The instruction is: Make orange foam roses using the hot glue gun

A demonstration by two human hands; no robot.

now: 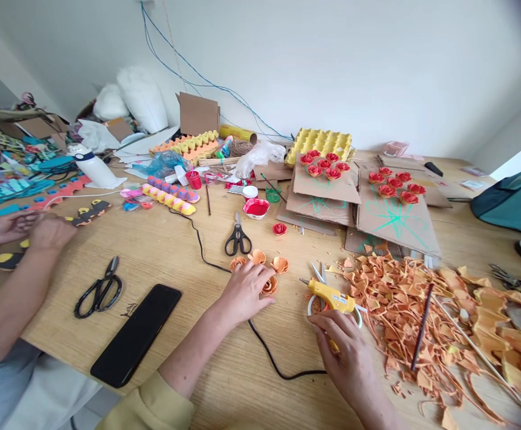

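Observation:
My left hand (246, 289) is closed on an orange paper flower (270, 286), which shows between the thumb and fingers just above the table. Other orange flowers, among them an open-petalled flower (280, 264), sit close around its fingertips. My right hand (345, 352) is wrapped round the handle of a yellow glue gun (332, 297); its nozzle points left. Under the gun lie scissors with pale handles (359, 316), partly covered. A black cord runs from beneath my right hand toward the left hand.
Orange scraps (398, 310) are heaped at right. Red roses (394, 182) stand on cardboard (392, 224) behind. Black-handled scissors (237, 239), a single red rose (279, 229), red paint (256, 207) and a phone (135, 335) lie around. At left, another person's hands (40, 230) work near black pieces.

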